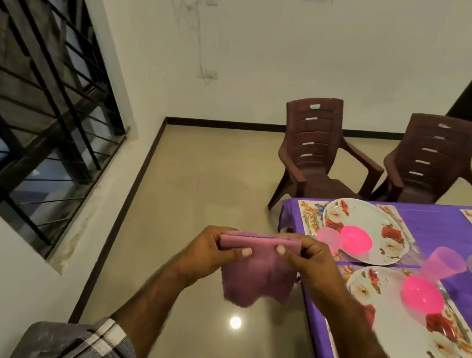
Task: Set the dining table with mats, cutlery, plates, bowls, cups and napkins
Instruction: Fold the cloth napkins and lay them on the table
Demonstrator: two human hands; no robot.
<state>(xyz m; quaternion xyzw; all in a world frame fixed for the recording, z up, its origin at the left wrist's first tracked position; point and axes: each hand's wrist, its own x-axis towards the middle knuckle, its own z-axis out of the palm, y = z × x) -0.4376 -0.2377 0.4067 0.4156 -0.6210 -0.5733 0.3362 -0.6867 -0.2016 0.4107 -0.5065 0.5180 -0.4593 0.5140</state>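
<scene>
Floor [196, 191] takes up most of the view, bare and glossy, bounded by a white wall with a barred window [33, 93] on the left and two brown plastic chairs [317, 157] pushed back from the far side of the worktop [441, 231]. That leaves wide open room in front of the person, while the worktop, under a purple cloth, sits off to the right with its near corner just beside the right forearm.

On it lie floral mats [309, 211], each carrying a flowered plate [374, 227]; the near plate [406, 342] overhangs close to the worktop's front edge. A pink bowl [355, 239] sits on the far plate, another pink bowl [422, 294] on the near one, with a pale pink cup [330, 239] beside the first and a second cup [443, 262] further in. Cutlery shows only faintly beside the plates.

Held out over the floor, clear of the worktop, is a mauve napkin [257, 271]. The left hand [214, 252] and right hand [311, 260] each pinch its folded top edge between thumb and curled fingers, the loose lower part hanging free.

Judging from this, napkins are what remains. The risk is a sweep of the right arm toward the setting catching the overhanging near plate or tipping a light plastic cup; the dangling cloth could also drag a bowl if carried low across the plates.
</scene>
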